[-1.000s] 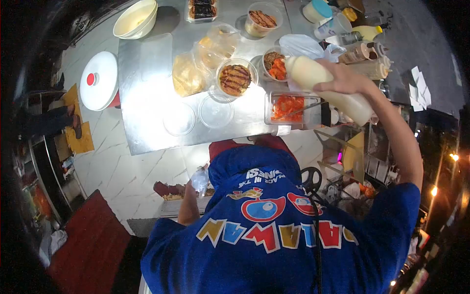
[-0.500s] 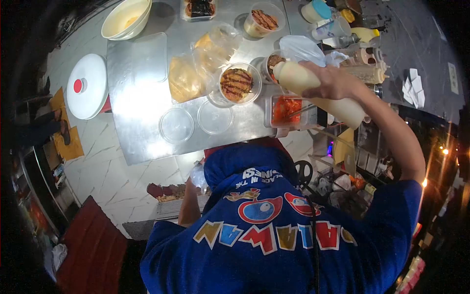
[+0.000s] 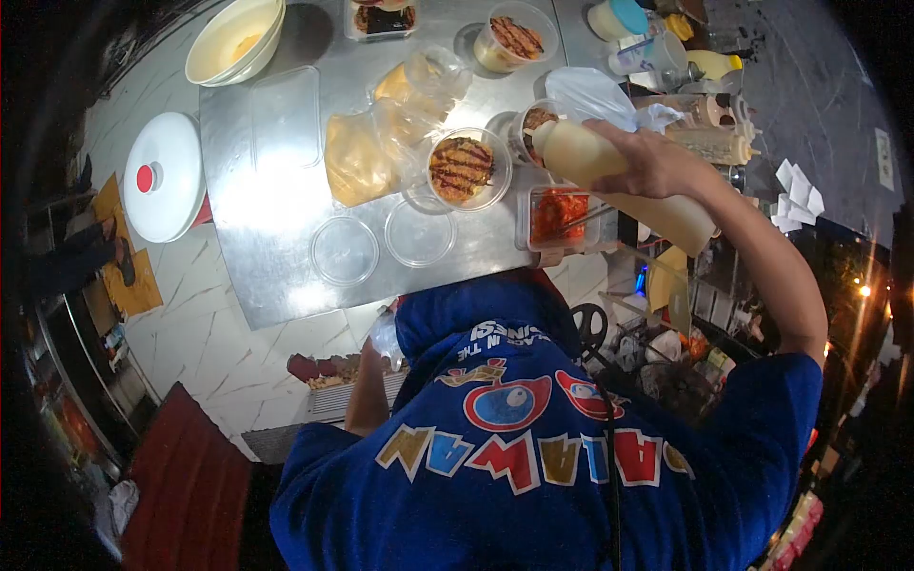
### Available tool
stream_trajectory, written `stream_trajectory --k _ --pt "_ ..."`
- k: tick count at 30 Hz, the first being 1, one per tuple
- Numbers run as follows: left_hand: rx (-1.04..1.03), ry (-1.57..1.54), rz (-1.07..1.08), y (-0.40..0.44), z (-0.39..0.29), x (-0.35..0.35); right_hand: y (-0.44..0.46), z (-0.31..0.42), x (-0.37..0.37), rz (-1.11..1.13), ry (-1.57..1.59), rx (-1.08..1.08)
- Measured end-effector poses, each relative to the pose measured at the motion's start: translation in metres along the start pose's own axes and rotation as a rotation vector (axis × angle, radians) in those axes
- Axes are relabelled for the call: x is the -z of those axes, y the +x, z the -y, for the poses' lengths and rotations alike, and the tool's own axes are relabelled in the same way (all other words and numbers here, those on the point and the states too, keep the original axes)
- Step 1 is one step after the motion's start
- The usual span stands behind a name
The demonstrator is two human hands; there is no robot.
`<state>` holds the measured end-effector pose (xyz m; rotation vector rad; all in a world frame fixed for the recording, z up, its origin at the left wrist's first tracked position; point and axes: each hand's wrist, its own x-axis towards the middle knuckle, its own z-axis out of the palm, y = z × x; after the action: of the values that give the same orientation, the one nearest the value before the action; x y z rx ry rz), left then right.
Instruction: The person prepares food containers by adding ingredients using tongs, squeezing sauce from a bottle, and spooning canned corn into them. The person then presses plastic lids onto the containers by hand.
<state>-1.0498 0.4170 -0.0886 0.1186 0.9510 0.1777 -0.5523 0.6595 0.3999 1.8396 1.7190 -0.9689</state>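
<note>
My right hand (image 3: 652, 162) is wrapped round a large squeeze bottle (image 3: 586, 157) of cream-coloured sauce. The bottle is tilted, its tip over a round clear tub (image 3: 529, 133) with browned food inside. To the left, another tub holds food striped with dark sauce (image 3: 462, 169). Just below the bottle lies a clear box (image 3: 557, 217) of red food with a utensil in it. My left hand (image 3: 383, 344) hangs low beside the table's near edge, with clear plastic about it; its fingers are mostly hidden.
On the metal table (image 3: 276, 238) lie round clear lids (image 3: 345, 251) and yellowish plastic bags (image 3: 360, 162). A third tub (image 3: 515, 40) and a cream bowl (image 3: 236, 43) are farther back. Several sauce bottles (image 3: 709, 145) stand right. A white-lidded container (image 3: 164, 179) sits beyond the left edge.
The view has shifted slightly. My right hand still holds the tilted bottle over the tub, with its lower end a little farther right. My left hand stays low.
</note>
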Motion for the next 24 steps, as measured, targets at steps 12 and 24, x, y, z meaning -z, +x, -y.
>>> stream_trajectory --k 12,24 --pt "0.026 -0.005 -0.019 -0.007 -0.001 0.005 -0.009 -0.006 0.012 0.07 -0.084 -0.184" --pt "0.02 0.009 -0.014 -0.003 -0.009 0.004 -0.014 -0.036 0.003 -0.006 -0.007 -0.13"
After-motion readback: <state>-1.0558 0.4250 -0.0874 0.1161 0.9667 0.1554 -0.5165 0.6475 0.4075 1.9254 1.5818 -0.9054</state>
